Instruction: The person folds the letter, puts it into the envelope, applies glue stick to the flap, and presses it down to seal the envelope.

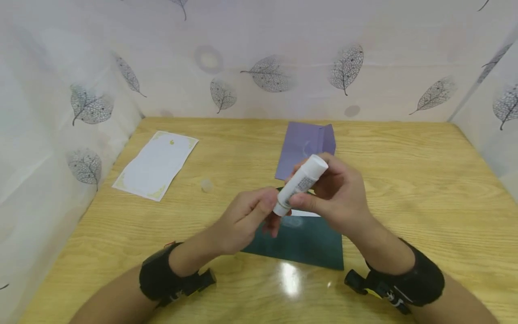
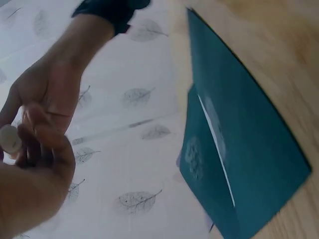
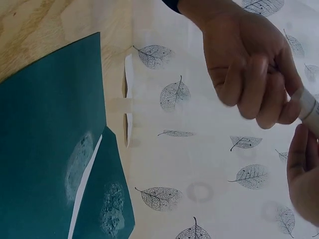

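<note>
The right hand [image 1: 344, 193] grips a white glue stick [image 1: 299, 185] and the left hand [image 1: 247, 220] pinches its base, above an open green envelope [image 1: 311, 245]; a purple envelope [image 1: 299, 139] lies near the far edge of the desk [image 1: 421, 180].

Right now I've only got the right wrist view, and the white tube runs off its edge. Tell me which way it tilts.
Observer: The head view shows the white tube whole, with its upper end leaning to the person's right.
Operator: Describe the right hand's hold, it's mostly cut off for me.
Observer: Its thumb lies against the tube's lower half.
Operator: Now name what lies beyond the green envelope.
Observer: A purple envelope, flat on the table, with a flap on its right side.
</note>
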Tool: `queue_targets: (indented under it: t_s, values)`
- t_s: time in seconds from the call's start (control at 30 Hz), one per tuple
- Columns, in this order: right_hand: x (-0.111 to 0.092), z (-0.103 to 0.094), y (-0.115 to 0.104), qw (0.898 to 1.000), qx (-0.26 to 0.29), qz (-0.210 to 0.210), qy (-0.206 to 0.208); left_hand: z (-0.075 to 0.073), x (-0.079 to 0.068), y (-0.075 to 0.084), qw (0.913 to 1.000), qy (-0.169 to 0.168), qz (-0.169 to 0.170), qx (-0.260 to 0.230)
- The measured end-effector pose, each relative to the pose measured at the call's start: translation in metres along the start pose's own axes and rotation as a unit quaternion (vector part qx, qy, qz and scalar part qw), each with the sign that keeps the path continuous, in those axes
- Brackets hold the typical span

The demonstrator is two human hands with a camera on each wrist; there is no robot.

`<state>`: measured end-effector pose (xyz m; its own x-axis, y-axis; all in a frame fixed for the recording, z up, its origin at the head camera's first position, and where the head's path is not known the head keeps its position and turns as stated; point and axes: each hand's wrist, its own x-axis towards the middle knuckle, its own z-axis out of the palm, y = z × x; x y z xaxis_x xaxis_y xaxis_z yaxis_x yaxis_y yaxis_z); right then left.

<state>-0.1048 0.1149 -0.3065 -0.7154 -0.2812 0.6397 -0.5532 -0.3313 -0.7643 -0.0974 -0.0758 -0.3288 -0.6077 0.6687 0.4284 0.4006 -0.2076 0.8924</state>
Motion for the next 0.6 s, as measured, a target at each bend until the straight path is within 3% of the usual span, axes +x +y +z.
queue_targets:
  t_s: [0.03,0.13,0.2,0.27,0.33,0.4,0.47,0.53,0.6]
  values:
    - [-0.001,0.0002,-0.0004,0.999,-0.02,0.016,0.025,0.0009,0.0004,-0.0009,0.9977,0.026,0.011,0.061]
    - [-0.0035,0.0007,-0.0013,0.994,-0.067,0.06,0.064,0.0032,0.0015,-0.0031,0.9754,0.075,0.045,0.202]
    - [-0.0046,0.0009,-0.0014,0.992,-0.078,0.077,0.068,0.0037,0.0018,-0.0033,0.9651,0.076,0.062,0.243]
    - [-0.005,0.0007,-0.0014,0.992,-0.079,0.078,0.061,0.0035,0.0017,-0.0025,0.9664,0.062,0.067,0.24]
    - [-0.0049,0.0001,-0.0011,0.995,-0.061,0.064,0.047,0.0029,0.0012,-0.0013,0.9802,0.033,0.056,0.187]
    - [-0.0038,-0.0005,-0.0008,0.999,-0.029,0.031,0.02,0.0019,0.0007,-0.0002,0.9941,-0.006,0.039,0.101]
    - [-0.0014,-0.0004,-0.0006,1.0,0.012,-0.008,-0.021,0.001,-0.0001,0.0002,0.9986,-0.048,0.023,-0.001]
    - [0.0012,0.0007,-0.0005,0.995,0.06,-0.044,-0.07,0.0,-0.0012,-0.0005,0.9885,-0.099,0.008,-0.114]
    - [0.0033,0.0024,-0.0004,0.986,0.096,-0.069,-0.115,-0.0004,-0.002,-0.0017,0.9653,-0.15,-0.002,-0.214]
